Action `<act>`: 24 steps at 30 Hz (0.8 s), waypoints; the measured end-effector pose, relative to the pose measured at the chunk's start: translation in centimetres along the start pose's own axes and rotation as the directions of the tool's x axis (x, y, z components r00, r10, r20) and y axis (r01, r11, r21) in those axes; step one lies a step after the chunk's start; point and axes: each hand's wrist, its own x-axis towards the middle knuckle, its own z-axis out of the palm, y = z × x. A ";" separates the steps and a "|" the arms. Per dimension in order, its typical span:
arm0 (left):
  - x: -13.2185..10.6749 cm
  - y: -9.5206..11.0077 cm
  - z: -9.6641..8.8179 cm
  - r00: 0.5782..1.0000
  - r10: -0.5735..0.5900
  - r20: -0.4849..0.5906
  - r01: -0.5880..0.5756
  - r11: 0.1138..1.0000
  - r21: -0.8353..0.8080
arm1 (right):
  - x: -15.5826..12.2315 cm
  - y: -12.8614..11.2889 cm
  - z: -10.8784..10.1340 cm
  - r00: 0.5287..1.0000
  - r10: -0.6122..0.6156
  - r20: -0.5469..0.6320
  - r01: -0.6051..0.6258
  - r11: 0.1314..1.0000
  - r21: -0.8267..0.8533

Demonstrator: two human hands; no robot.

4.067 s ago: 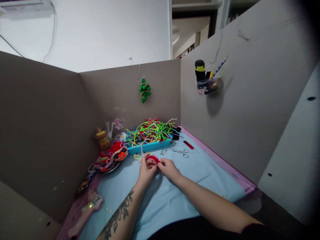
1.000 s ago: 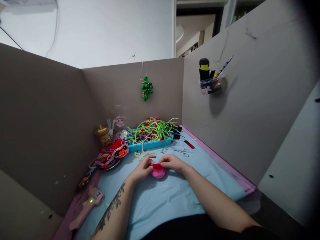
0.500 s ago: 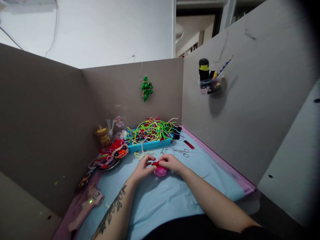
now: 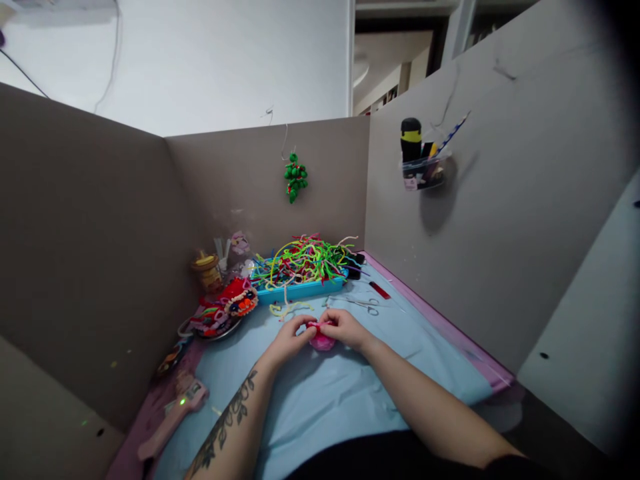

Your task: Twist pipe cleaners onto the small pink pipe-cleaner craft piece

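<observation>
A small fuzzy pink and red piece (image 4: 323, 342), perhaps of pipe cleaner, is between my two hands above the light blue cloth (image 4: 345, 400). My left hand (image 4: 294, 335) pinches its left upper edge with thumb and fingers. My right hand (image 4: 345, 328) is closed on its right upper side, fingertips near those of the left. The fingers cover the top of the piece, so its full shape is hidden. Just beyond the hands lie scissors (image 4: 369, 306) and a loose pale yellow pipe cleaner (image 4: 295, 308).
A blue tray (image 4: 305, 289) heaped with colourful pipe cleaners stands at the back. To the left are a bowl (image 4: 220, 331) of red and pink pieces, a jar (image 4: 207, 273) and a pink glue gun (image 4: 173, 415) with a green light. Grey panels surround the table.
My left fingers have closed in on the pink piece, and both hands' fingertips are nearer together. The view has shifted slightly.
</observation>
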 end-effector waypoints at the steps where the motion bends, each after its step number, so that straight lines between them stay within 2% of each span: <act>1: -0.1 0.3 0.0 1.000 0.008 0.010 -0.008 0.999 0.034 | 0.0 0.0 -0.1 1.000 -0.006 0.003 0.006 1.000 -0.004; 7: -0.3 1.3 0.2 0.997 0.077 -0.027 -0.072 0.982 0.174 | 0.0 -0.1 -0.2 0.999 -0.037 0.002 0.037 0.999 -0.003; 11: -0.4 1.4 0.4 0.997 0.075 -0.020 -0.070 0.978 0.197 | -0.1 -0.4 -0.2 0.999 -0.049 0.010 0.049 0.999 0.001; 18: -0.3 1.6 0.6 0.999 0.042 -0.024 -0.038 0.990 0.138 | -0.1 -0.4 -0.2 0.998 -0.061 0.019 0.061 0.998 -0.001; 24: -0.2 1.8 0.7 0.998 -0.057 0.021 0.058 0.998 -0.015 | -0.2 -0.3 -0.2 0.999 -0.047 0.014 0.047 0.999 0.019</act>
